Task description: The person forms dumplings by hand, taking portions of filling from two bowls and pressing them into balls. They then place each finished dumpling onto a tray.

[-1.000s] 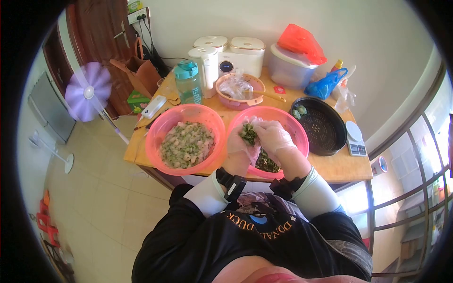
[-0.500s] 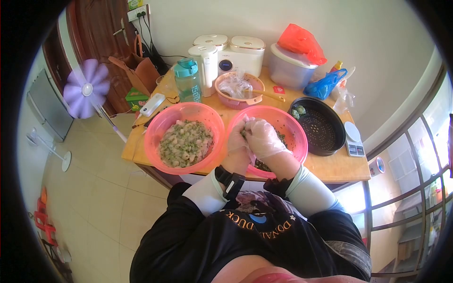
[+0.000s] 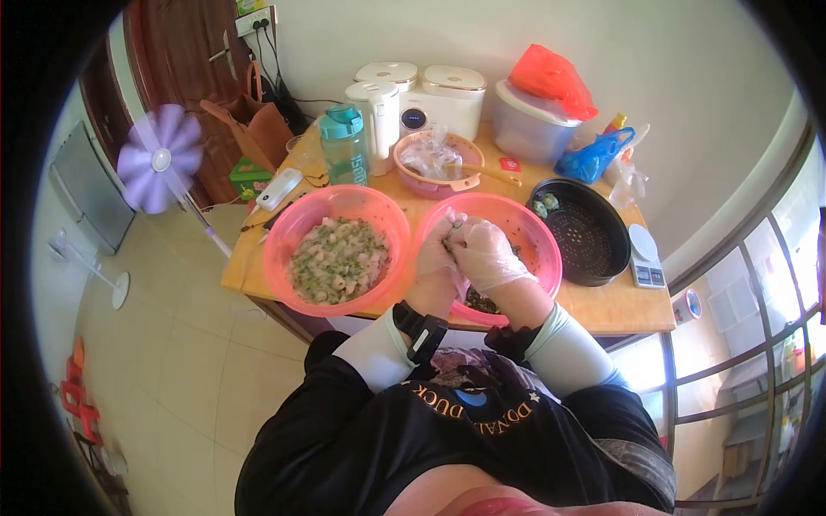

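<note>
Both my hands wear clear plastic gloves and meet over the right pink basin [image 3: 544, 249]. Between the fingers of my left hand [image 3: 437, 251] and my right hand [image 3: 486, 254] shows a small clump of chopped greens, mostly hidden by the gloves. Dark green chopped mix [image 3: 480, 301] lies in the basin below. To the left stands another pink basin [image 3: 277, 258], holding pale diced pieces mixed with green bits [image 3: 337, 262]. Right of my hands, a black steamer pan [image 3: 594, 241] with a holed base holds a few greenish lumps [image 3: 544, 204] at its left edge.
A white kitchen scale [image 3: 645, 258] sits at the table's right edge. Behind the basins are a teal bottle [image 3: 344, 146], a white kettle [image 3: 379, 120], a small pink colander [image 3: 439, 176] with a wooden-handled utensil, and a lidded tub [image 3: 533, 120]. A purple fan [image 3: 161, 161] stands left.
My fingers have shifted slightly around the clump, and my right hand has turned a little. The basins and the lumps in the pan stay where they were.
</note>
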Motion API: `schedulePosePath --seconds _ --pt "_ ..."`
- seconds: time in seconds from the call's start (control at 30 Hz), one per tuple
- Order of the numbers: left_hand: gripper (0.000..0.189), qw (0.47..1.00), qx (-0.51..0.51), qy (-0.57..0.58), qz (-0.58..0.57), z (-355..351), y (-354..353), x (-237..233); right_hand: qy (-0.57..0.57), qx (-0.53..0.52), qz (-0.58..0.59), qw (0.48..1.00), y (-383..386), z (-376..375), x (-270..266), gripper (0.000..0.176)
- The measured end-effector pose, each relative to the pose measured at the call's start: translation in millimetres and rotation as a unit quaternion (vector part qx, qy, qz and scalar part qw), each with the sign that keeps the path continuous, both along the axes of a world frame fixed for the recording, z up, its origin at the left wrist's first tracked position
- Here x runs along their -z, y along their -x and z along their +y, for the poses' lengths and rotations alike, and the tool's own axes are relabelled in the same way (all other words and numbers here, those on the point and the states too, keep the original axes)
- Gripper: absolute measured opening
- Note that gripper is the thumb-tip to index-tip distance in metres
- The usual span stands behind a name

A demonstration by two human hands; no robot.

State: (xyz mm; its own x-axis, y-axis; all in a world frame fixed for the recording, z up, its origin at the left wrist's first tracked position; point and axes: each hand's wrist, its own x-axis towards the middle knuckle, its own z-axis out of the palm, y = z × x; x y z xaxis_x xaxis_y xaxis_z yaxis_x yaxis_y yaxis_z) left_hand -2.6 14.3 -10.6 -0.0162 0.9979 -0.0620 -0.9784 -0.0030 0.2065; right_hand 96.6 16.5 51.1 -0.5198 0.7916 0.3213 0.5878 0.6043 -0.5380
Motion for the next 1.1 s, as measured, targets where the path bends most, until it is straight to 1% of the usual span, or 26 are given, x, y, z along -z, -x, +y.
schedulePosePath --seconds 0.07,0.1,0.13,0.17,0.2,0.23,0.27,0.3,0.37,0.4,0.47,0.5,0.57,0.6,0.67,0.7,0.73,0.77,0.8,0.83,0.9,0.93,0.97,1.0,1.07,1.1 --pt "0.017 1.0 -0.018 0.01 0.008 6 0 6 -0.006 -0.021 -0.006 1.0 -6 0 -6 0.019" --pt "0.017 1.0 -0.018 0.01 0.009 5 -2 1 0.019 -0.026 0.006 0.999 -11 -5 -15 0.019" --pt "0.019 0.999 -0.045 0.025 0.004 1 -4 -5 0.043 -0.032 0.017 0.998 -16 -9 -23 0.021" --pt "0.022 0.997 -0.073 0.039 -0.001 0 -5 -9 0.042 -0.033 0.018 0.998 -20 -14 -33 0.021" --pt "0.022 0.997 -0.073 0.039 -0.001 1 -3 -5 0.071 -0.024 0.031 0.997 -24 -20 -41 0.025" --pt "0.025 0.997 -0.067 0.02 -0.045 4 -2 0 0.1 -0.015 0.044 0.994 -29 -23 -45 0.029" --pt "0.028 0.994 -0.06 0.001 -0.089 6 0 4 0.053 -0.023 0.079 0.995 -33 -13 -25 0.029" --pt "0.028 0.994 -0.06 0.001 -0.09 2 0 -1 0.053 -0.022 0.078 0.995 -33 -15 -24 0.029" --pt "0.029 0.994 -0.039 -0.003 -0.098 -6 0 -11 0.031 -0.033 0.034 0.998 -30 -18 -23 0.024" --pt "0.029 0.995 -0.038 -0.003 -0.098 -3 1 -4 0.031 -0.031 0.034 0.998 -28 -17 -18 0.024" --pt "0.027 0.995 0.0 -0.058 -0.086 8 4 11 -0.084 -0.063 -0.009 0.994 -23 -9 -1 0.016" --pt "0.027 0.995 -0.001 -0.059 -0.086 9 5 11 -0.085 -0.064 -0.009 0.994 -19 -8 4 0.016" --pt "0.026 0.998 -0.011 -0.06 0.009 10 6 9 -0.1 -0.054 0.022 0.993 -12 -9 12 0.009" --pt "0.026 0.998 -0.012 -0.06 0.009 8 6 7 -0.145 -0.056 0.012 0.988 -9 -7 14 0.009" --pt "0.023 0.999 -0.033 -0.014 0.037 6 5 3 -0.138 -0.06 0.005 0.989 -8 -6 14 0.009" --pt "0.023 0.999 -0.033 -0.015 0.036 6 3 3 -0.131 -0.064 -0.003 0.989 -6 -8 9 0.01" --pt "0.021 0.999 -0.038 -0.023 0.015 5 1 4 -0.132 -0.065 -0.003 0.989 -7 -11 3 0.01" --pt "0.02 0.999 -0.044 -0.031 -0.006 5 0 5 -0.097 -0.062 0.009 0.993 -9 -16 -6 0.013" --pt "0.02 0.998 -0.044 -0.032 -0.005 3 2 5 -0.064 -0.059 0.021 0.996 -11 -19 -12 0.018" --pt "0.021 0.999 -0.032 -0.023 -0.012 0 6 4 -0.064 -0.061 0.021 0.996 -13 -20 -13 0.018" --pt "0.022 0.999 -0.022 -0.014 -0.021 3 9 8 -0.077 -0.071 0.015 0.994 -20 -23 -13 0.025" --pt "0.024 0.999 -0.014 -0.043 -0.026 9 9 14 -0.077 -0.071 0.012 0.994 -20 -18 -7 0.025" --pt "0.027 0.997 -0.006 -0.072 -0.03 13 8 20 -0.114 -0.103 -0.028 0.988 -21 -9 5 0.025" --pt "0.027 0.997 -0.005 -0.072 -0.03 8 7 14 -0.152 -0.134 -0.067 0.977 -21 -2 13 0.026" --pt "0.027 0.999 -0.004 0.021 0.036 -6 3 -7 -0.177 -0.136 -0.065 0.973 -18 7 17 0.023" --pt "0.027 0.999 -0.003 0.021 0.036 -5 3 -6 -0.202 -0.139 -0.061 0.968 -16 7 16 0.021"
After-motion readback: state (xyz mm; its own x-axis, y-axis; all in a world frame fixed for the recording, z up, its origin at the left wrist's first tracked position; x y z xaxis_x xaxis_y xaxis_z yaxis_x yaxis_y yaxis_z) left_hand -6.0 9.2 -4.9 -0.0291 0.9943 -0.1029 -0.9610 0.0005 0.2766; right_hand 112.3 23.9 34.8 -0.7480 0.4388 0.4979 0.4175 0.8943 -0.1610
